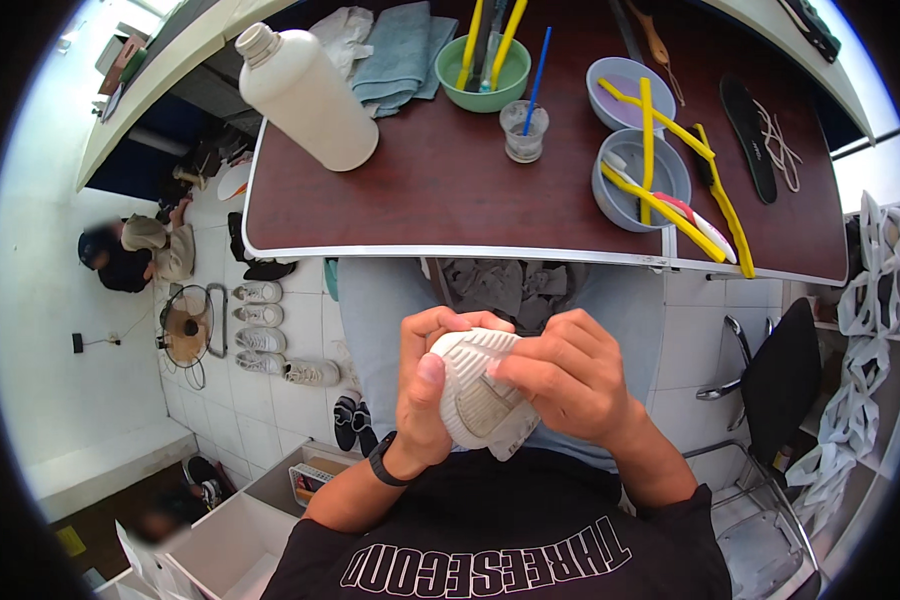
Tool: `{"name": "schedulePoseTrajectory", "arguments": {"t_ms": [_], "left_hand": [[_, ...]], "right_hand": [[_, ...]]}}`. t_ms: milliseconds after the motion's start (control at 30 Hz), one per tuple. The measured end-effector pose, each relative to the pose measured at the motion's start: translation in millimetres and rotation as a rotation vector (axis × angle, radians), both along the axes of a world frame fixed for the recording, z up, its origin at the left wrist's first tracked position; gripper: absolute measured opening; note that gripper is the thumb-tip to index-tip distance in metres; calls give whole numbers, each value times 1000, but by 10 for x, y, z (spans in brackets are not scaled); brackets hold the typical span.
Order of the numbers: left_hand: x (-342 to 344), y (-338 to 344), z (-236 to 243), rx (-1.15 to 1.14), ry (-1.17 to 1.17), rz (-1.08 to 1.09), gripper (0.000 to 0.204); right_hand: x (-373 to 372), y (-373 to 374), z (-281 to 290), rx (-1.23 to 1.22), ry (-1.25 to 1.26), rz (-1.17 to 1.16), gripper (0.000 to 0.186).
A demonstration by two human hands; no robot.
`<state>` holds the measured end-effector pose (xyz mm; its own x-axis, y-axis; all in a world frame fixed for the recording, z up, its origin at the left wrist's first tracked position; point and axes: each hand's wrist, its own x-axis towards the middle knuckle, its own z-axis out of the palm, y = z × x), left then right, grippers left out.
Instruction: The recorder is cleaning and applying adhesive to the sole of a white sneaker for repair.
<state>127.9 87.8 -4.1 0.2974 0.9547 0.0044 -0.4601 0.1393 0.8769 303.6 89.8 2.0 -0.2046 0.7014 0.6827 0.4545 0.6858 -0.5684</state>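
Centrally, left grip (422, 400) clasps a white, ridged-soled shoe (475, 395); right grip (575, 380) curls against it, hold unclear; white-lettered black shirt (515, 505) below.

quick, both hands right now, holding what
Left hand: closed on the white shoe.
Right hand: fingers bent against the shoe's sole; whether they hold anything cannot be told.

shoe (470, 400) between left hand (420, 405) and right hand (575, 385), before table (420, 195) | bottle (310, 100) on table's left | cup (523, 140) right of bottle | 2 bowls (675, 172) right of cup
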Motion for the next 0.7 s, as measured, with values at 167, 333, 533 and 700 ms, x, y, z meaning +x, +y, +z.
{"name": "schedulePoseTrajectory", "arguments": {"t_ms": [167,333,533,700], "left_hand": [[-24,-11,27,-11,22,18,46],[10,14,7,-1,2,11,44],[-4,23,19,-5,42,32,44],[-5,20,14,-12,35,38,45]], "right_hand": [[136,-14,-71,-86,26,-50,26],[72,-75,-81,-120,81,-67,23],[-44,-149,-32,-132,50,-65,21],[-41,-124,-71,-130,65,-125,23]]}}
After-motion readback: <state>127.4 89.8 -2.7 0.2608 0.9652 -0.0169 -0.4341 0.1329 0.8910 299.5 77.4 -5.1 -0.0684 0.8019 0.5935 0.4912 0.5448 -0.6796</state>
